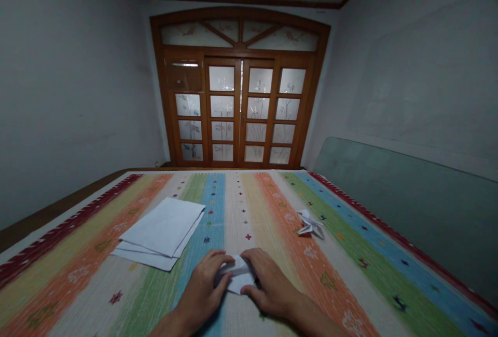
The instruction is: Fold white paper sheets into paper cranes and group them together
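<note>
The cloth [257, 202] lies over the table [58, 209], whose edge shows along the left. Near the middle of the near side, the paper [241, 277] sits between the left hand [202, 287] and the right hand [270, 287], touching both. Farther off to the left, the sheets [163, 228] lie overlapping in a stack on the cloth. About level with them, to the right, the folded piece [311, 224] lies on the cloth, apart from the right hand. The panel [408, 171] runs along the table's right side, before the right wall [420, 77]. Beyond the far edge stand the doors [239, 119]
</note>
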`<state>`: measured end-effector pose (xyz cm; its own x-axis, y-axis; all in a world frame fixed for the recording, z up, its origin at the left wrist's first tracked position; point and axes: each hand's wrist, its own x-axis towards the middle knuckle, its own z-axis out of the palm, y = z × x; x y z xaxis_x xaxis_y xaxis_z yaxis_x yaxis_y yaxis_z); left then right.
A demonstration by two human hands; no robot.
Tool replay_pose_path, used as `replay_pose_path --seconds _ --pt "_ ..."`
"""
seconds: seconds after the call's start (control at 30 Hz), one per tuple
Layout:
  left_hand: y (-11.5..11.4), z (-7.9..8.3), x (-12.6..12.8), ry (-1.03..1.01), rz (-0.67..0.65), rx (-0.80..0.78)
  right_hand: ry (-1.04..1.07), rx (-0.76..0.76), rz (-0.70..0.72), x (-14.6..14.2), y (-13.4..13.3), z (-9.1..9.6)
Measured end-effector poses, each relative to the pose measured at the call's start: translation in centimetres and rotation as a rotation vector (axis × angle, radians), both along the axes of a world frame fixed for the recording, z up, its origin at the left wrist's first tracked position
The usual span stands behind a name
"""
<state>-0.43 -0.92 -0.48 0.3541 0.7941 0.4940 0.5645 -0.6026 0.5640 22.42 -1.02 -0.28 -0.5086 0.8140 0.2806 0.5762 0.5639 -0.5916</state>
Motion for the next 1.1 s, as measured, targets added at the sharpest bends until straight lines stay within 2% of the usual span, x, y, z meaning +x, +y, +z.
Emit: replay_pose_path --seconds 0.17,0.4,0.7,1.1 --pt "-0.2 0.7 0.3 -0.043 0.004 -0.045 -0.019 0.011 0.002 0.2 0.1 -0.2" --pt "-0.4 1.6 0.6 -0.112 0.002 -0.142 -0.024 0.009 0.024 -0.1 -0.2 0.9" --pt "-0.2 1.4 0.5 -0.142 -0.013 -0.168 -0.011 0.010 0.015 0.0 0.0 0.4" --pt "-0.2 1.2 0.5 -0.105 0.019 -0.105 -0.012 0.005 -0.002 0.1 -0.1 0.1"
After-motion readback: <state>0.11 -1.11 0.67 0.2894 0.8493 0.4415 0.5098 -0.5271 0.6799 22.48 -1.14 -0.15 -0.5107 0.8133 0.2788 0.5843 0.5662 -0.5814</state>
